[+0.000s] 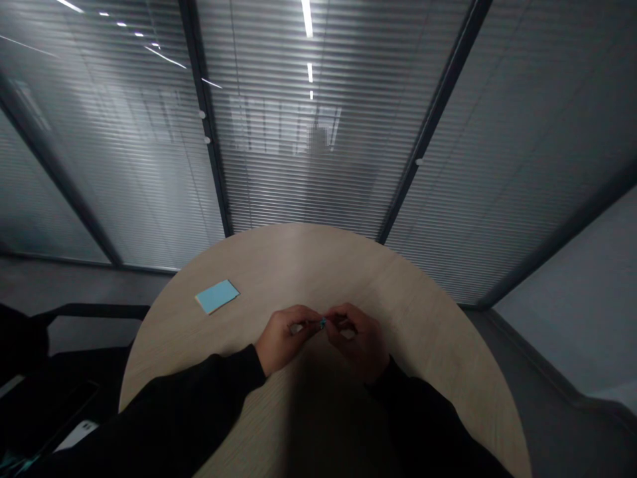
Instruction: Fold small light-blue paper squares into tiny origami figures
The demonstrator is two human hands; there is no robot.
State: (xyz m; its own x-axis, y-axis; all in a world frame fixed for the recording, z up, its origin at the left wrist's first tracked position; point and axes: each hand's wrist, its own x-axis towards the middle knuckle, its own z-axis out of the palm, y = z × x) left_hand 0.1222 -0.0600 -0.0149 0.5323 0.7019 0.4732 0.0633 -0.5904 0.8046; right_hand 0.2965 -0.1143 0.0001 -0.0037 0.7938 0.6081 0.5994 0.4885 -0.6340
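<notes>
My left hand (286,338) and my right hand (359,342) meet above the middle of a round pale wood table (318,262). Their fingertips pinch a small blue piece (322,323), too small and too covered to show its material or shape. A light blue pad of sticky notes (217,296) lies flat on the table, to the left of and beyond my left hand. Neither hand touches the pad. Black sleeves cover both my forearms.
A black chair (74,312) stands at the table's left side, with dark items and something white (77,435) low at the left. Glass partitions with slatted blinds (303,179) curve behind the table, and a blurred figure (318,172) shows through them. Grey floor lies to the right.
</notes>
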